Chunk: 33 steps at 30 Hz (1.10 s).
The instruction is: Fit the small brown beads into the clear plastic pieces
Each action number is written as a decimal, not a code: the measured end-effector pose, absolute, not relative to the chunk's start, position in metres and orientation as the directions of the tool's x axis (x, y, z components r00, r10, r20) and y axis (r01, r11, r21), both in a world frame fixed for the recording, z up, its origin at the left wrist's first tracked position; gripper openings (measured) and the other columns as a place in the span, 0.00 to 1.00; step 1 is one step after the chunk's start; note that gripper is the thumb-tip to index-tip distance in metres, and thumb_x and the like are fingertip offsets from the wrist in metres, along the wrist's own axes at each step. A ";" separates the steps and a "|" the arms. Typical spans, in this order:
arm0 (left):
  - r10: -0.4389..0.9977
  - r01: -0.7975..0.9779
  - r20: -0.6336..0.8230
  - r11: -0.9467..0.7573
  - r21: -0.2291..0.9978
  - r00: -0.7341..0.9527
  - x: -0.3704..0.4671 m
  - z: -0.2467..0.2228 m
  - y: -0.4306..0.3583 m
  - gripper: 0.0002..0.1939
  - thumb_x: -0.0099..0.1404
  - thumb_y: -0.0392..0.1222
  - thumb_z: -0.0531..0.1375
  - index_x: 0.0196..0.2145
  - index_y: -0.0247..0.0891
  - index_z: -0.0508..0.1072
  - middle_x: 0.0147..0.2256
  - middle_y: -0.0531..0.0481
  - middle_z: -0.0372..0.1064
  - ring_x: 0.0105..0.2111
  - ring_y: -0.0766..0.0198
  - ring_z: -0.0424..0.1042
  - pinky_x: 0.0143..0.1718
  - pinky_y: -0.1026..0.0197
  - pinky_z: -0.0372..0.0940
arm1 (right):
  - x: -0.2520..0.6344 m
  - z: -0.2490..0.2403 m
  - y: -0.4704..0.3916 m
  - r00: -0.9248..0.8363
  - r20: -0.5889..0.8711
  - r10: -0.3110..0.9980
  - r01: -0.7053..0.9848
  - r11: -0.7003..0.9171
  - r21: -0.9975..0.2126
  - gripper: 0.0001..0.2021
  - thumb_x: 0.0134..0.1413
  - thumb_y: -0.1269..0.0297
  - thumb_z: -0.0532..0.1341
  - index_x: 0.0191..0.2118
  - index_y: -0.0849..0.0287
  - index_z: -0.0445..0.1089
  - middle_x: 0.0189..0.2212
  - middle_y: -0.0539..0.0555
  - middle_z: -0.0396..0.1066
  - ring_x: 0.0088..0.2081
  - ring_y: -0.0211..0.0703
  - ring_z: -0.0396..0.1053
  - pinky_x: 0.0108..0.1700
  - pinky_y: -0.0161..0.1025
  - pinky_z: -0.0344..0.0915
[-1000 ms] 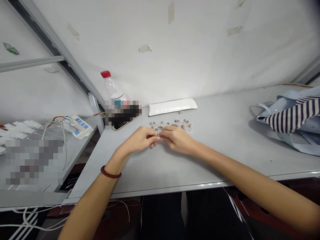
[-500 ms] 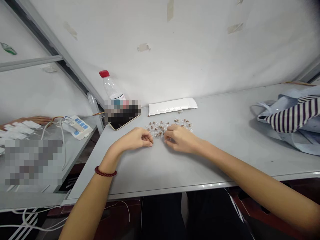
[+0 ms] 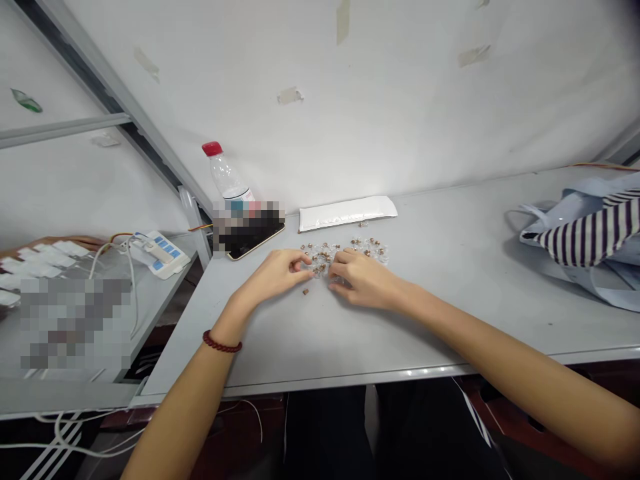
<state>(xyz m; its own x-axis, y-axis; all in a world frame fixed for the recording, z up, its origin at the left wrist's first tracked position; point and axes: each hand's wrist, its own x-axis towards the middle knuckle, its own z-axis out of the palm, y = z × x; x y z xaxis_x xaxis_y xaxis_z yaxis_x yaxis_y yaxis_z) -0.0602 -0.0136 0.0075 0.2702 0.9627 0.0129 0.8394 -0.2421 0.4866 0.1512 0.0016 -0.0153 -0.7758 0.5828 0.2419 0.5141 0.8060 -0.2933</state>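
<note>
Working small pieces by fingertip at this counter (image 3: 300,347) calls, I would judge, for a light touch and short movements. The scattered cluster of clear and brown pieces (image 3: 379,253) lies in front of the white packet (image 3: 347,213), apart from it, and both hands are at its near side. The left hand (image 3: 277,273) points its thumb and forefinger at the cluster's left end; they look slightly parted, though I cannot tell whether a clear piece sits between them. The right hand (image 3: 367,280) is bent over the near edge with its fingers curled, and its own palm hides whether they grasp anything.

One brown piece (image 3: 306,292) lies alone on the bare surface, nearer the person than the cluster and just below the left fingertips. Best to leave room around it, since a dragging wrist could sweep it away (see-through bits on pale grey are easily lost too). Pinching one piece at a time with the pads, rather than raking, should stop neighbours from scattering. Resting the forearms would steady the fingers, and the phone (image 3: 257,233), well left of the cluster, need not interfere.
</note>
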 end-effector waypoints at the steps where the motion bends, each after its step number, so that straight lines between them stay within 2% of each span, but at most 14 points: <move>1: 0.957 0.844 0.024 -0.266 0.466 0.288 -0.057 0.005 -0.013 0.12 0.58 0.45 0.58 0.35 0.35 0.74 0.24 0.53 0.65 0.25 0.64 0.63 0.29 0.63 0.56 | 0.151 -0.016 0.001 -0.777 0.237 0.583 0.516 0.806 -0.289 0.07 0.56 0.68 0.58 0.36 0.64 0.72 0.34 0.59 0.66 0.36 0.44 0.60 0.40 0.40 0.56; 6: 0.944 0.848 0.023 -0.306 0.433 0.329 -0.049 -0.005 -0.013 0.07 0.57 0.39 0.54 0.27 0.37 0.71 0.21 0.55 0.63 0.24 0.65 0.62 0.28 0.63 0.55 | 0.150 -0.018 0.002 -0.774 0.224 0.592 0.526 0.798 -0.295 0.06 0.56 0.69 0.58 0.34 0.63 0.72 0.34 0.58 0.66 0.36 0.44 0.60 0.39 0.40 0.57; 9: 0.952 0.862 0.049 -0.294 0.414 0.302 -0.049 -0.005 -0.013 0.05 0.54 0.39 0.55 0.26 0.37 0.70 0.23 0.54 0.63 0.25 0.65 0.61 0.27 0.62 0.54 | 0.150 -0.019 0.002 -0.771 0.232 0.593 0.515 0.795 -0.322 0.05 0.56 0.69 0.59 0.34 0.63 0.72 0.34 0.58 0.66 0.36 0.44 0.61 0.39 0.40 0.57; 11: 0.962 0.855 0.089 -0.269 0.444 0.257 -0.049 -0.002 -0.014 0.04 0.52 0.39 0.56 0.25 0.37 0.69 0.23 0.55 0.61 0.24 0.66 0.60 0.26 0.63 0.53 | 0.150 -0.019 0.003 -0.766 0.252 0.591 0.503 0.796 -0.337 0.06 0.56 0.69 0.59 0.36 0.63 0.72 0.35 0.59 0.66 0.37 0.45 0.62 0.39 0.41 0.58; 13: 0.972 0.801 0.136 -0.233 0.552 0.189 -0.047 0.002 -0.015 0.04 0.51 0.38 0.57 0.26 0.37 0.69 0.21 0.56 0.58 0.22 0.68 0.58 0.25 0.64 0.53 | 0.149 -0.018 0.002 -0.748 0.292 0.596 0.492 0.793 -0.358 0.07 0.57 0.68 0.58 0.38 0.64 0.72 0.36 0.60 0.67 0.39 0.46 0.63 0.41 0.41 0.59; 16: 0.979 0.612 0.159 -0.206 0.764 0.131 -0.043 0.008 -0.019 0.04 0.51 0.38 0.57 0.27 0.36 0.68 0.21 0.57 0.59 0.21 0.70 0.60 0.24 0.65 0.56 | 0.148 -0.014 0.000 -0.684 0.361 0.634 0.464 0.760 -0.456 0.10 0.60 0.65 0.56 0.42 0.65 0.70 0.36 0.60 0.70 0.40 0.46 0.65 0.42 0.41 0.60; 20: 0.975 0.334 0.092 -0.157 0.930 0.201 -0.037 0.008 -0.022 0.05 0.53 0.38 0.58 0.28 0.36 0.66 0.21 0.56 0.65 0.21 0.68 0.66 0.24 0.64 0.64 | 0.145 -0.010 -0.005 -0.640 0.419 0.644 0.353 0.731 -0.584 0.09 0.62 0.65 0.55 0.41 0.62 0.71 0.33 0.54 0.72 0.33 0.38 0.66 0.38 0.36 0.59; 23: 0.968 0.246 0.067 -0.128 0.961 0.241 -0.036 0.005 -0.022 0.06 0.55 0.39 0.60 0.30 0.35 0.67 0.24 0.53 0.70 0.23 0.67 0.71 0.27 0.63 0.67 | 0.145 -0.012 -0.005 -0.624 0.483 0.614 0.312 0.763 -0.566 0.09 0.62 0.68 0.53 0.36 0.62 0.71 0.29 0.52 0.71 0.30 0.36 0.63 0.35 0.34 0.57; 26: 0.965 0.277 0.077 -0.148 0.949 0.249 -0.036 0.005 -0.023 0.09 0.57 0.43 0.62 0.31 0.34 0.69 0.26 0.51 0.71 0.25 0.67 0.71 0.27 0.64 0.68 | 0.145 -0.018 -0.001 -0.610 0.518 0.599 0.333 0.787 -0.519 0.12 0.63 0.67 0.53 0.33 0.63 0.71 0.27 0.52 0.68 0.28 0.35 0.61 0.33 0.34 0.56; 30: 0.963 0.347 0.060 -0.152 0.925 0.263 -0.037 0.009 -0.025 0.12 0.59 0.47 0.62 0.30 0.34 0.71 0.24 0.51 0.70 0.23 0.67 0.69 0.24 0.65 0.66 | 0.145 -0.023 0.002 -0.635 0.524 0.567 0.365 0.818 -0.444 0.13 0.64 0.65 0.52 0.35 0.63 0.72 0.28 0.54 0.67 0.31 0.37 0.61 0.35 0.36 0.57; 33: 0.968 0.425 0.049 -0.153 0.892 0.246 -0.040 0.016 -0.026 0.11 0.58 0.46 0.62 0.28 0.33 0.73 0.21 0.51 0.69 0.23 0.67 0.69 0.26 0.63 0.67 | 0.145 -0.020 0.000 -0.665 0.472 0.579 0.410 0.811 -0.418 0.14 0.64 0.65 0.51 0.39 0.64 0.73 0.31 0.56 0.68 0.34 0.40 0.63 0.37 0.37 0.58</move>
<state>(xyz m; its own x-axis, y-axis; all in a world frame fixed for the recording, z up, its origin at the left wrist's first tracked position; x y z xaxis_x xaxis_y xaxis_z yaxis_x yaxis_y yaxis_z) -0.0395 -0.0263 0.0160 0.2455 0.9681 0.0493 0.4254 -0.1533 0.8919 0.1452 0.0004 -0.0205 -0.6646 0.5793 0.4720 0.4096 0.8107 -0.4183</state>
